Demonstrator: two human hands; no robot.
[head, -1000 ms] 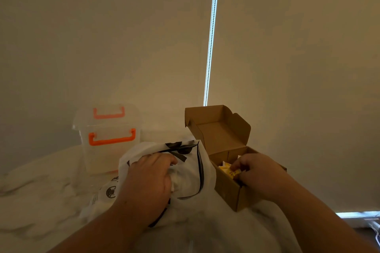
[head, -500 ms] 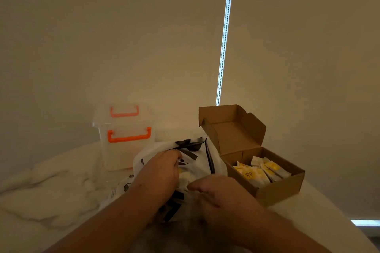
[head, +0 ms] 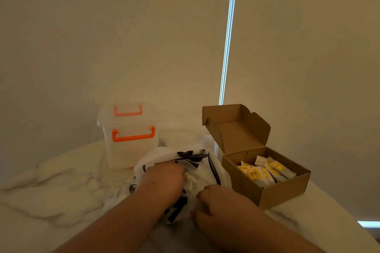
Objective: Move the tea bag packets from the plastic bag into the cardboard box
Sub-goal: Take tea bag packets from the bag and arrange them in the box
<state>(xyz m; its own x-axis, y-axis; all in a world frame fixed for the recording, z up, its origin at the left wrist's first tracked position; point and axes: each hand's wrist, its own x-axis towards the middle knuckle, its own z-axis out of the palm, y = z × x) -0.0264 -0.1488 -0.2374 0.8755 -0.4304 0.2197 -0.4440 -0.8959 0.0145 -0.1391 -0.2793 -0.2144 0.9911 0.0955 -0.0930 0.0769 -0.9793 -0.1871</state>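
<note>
Head view: left grip [head: 164,181] and right grip [head: 213,201] both clutch the limp plastic bag [head: 205,168] beside the cardboard box [head: 283,193]. Tea bag packets [head: 255,174] in that box look light and slippery; pinch each by an edge.

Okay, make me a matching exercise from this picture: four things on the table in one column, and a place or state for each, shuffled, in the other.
Things
1. cardboard box
2. plastic bag
3. clear tub
4. tea bag packets

Place or state
A. has orange handles
B. lying inside the box
C. lid flap standing open
D. left hand and right hand on it

Pairs: 1-C, 2-D, 3-A, 4-B
</note>
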